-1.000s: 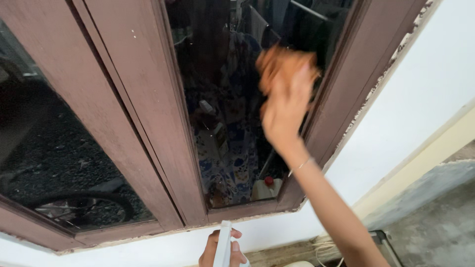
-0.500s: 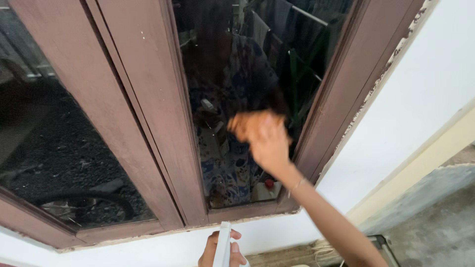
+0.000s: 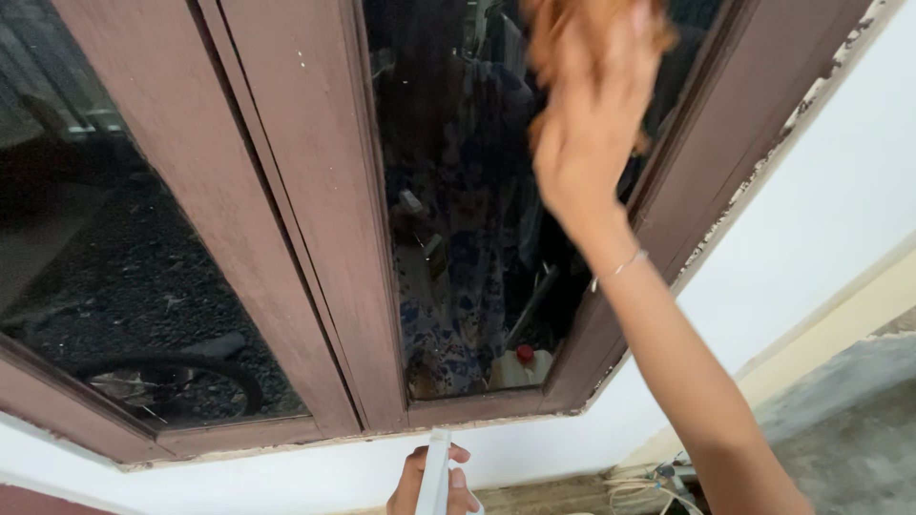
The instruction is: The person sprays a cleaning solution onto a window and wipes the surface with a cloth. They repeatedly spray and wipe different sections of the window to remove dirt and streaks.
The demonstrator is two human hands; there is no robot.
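Note:
My right hand (image 3: 587, 143) presses an orange-brown cloth (image 3: 572, 33) flat against the dark glass pane (image 3: 458, 219) of a brown wooden window frame (image 3: 315, 219), near the pane's upper right. A thin bracelet circles that wrist. My left hand (image 3: 420, 482) is low at the bottom edge, wrapped around a white spray bottle (image 3: 436, 472) held below the window sill. The glass mirrors a figure in patterned clothing and a white bottle with a red cap.
A second pane (image 3: 124, 277) on the left reflects a bicycle wheel and gravel. White wall (image 3: 811, 200) surrounds the window, with chipped plaster along the right frame. Grey concrete floor (image 3: 849, 429) and a coil of cord (image 3: 649, 482) lie at lower right.
My right hand with the cloth swept down the glass to mid-pane, then back up to the upper right of the pane. The left hand stayed holding the bottle.

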